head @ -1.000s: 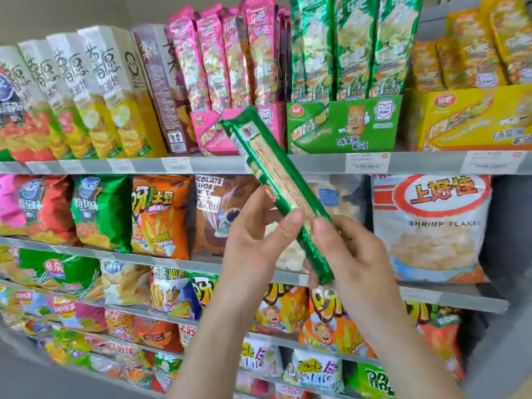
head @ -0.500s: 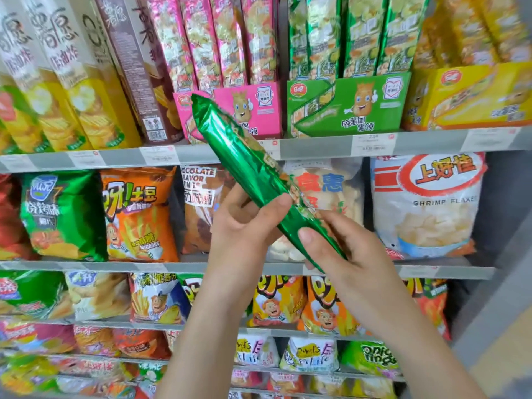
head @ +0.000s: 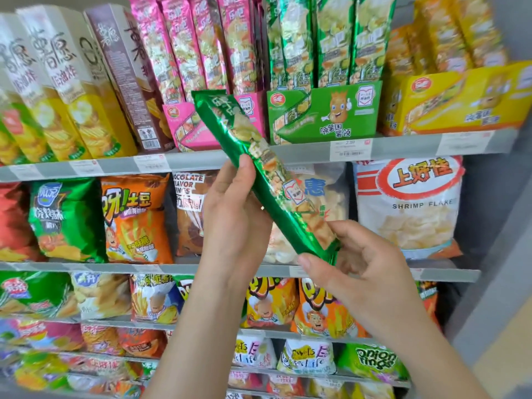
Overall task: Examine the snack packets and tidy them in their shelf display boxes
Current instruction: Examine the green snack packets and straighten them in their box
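Shop shelves (head: pixel 302 152) packed with snack bags are seen behind the hands. A long, slim green foil packet (head: pixel 270 171) is held in front of them. It is shiny, with chips printed down its face and a small white heart-marked label on the lower half. It is tilted, with the top end up and to the left, overlapping the pink display box (head: pixel 190 131) just beside the green display box (head: pixel 322 113). Its middle is gripped by the left hand (head: pixel 233 220), thumb laid on the front, the other fingers hidden behind. Its crimped lower end is pinched between the fingers (head: pixel 312 264) of the right hand (head: pixel 365 272), below and right of the left.
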Demonstrator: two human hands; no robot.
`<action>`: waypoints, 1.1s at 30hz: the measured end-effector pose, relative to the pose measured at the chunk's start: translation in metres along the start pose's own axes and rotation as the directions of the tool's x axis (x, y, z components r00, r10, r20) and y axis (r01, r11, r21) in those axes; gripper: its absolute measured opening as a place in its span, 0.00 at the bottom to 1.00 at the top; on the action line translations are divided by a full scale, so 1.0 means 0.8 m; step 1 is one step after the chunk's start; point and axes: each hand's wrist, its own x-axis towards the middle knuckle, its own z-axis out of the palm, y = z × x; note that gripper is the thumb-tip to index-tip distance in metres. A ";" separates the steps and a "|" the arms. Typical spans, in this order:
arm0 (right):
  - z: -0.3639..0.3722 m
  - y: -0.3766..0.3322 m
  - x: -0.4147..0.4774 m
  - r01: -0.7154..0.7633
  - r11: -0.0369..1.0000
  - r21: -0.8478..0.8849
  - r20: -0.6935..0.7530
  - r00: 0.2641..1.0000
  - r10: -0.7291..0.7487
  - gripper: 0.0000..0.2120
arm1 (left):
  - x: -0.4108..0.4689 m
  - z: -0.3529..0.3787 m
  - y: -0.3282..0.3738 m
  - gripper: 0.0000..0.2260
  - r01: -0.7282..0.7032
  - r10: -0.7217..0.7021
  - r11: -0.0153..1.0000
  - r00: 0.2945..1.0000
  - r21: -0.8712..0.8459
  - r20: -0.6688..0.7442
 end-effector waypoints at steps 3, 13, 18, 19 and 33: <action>-0.011 -0.004 0.002 0.049 0.995 -0.088 -0.075 0.996 -0.056 0.17 | 0.009 0.012 0.004 0.17 0.069 -0.071 0.997 0.995 0.030 0.071; -0.064 -0.016 0.044 0.241 0.813 -0.530 -0.050 0.948 -0.314 0.24 | 0.053 0.071 0.053 0.33 -0.285 0.251 0.761 0.958 0.583 0.141; -0.093 -0.050 0.088 0.240 0.589 -0.772 0.242 0.967 -0.076 0.32 | 0.065 0.112 0.087 0.29 -0.490 0.341 0.586 0.872 0.645 0.352; -0.101 -0.054 0.096 0.245 0.635 -0.733 0.297 0.955 -0.027 0.34 | 0.067 0.122 0.090 0.26 -0.535 0.354 0.554 0.845 0.638 0.402; -0.178 -0.217 0.287 0.551 0.833 -0.046 0.198 0.822 -0.533 0.35 | 0.161 0.214 0.160 0.21 -0.646 0.199 0.515 0.730 0.564 0.654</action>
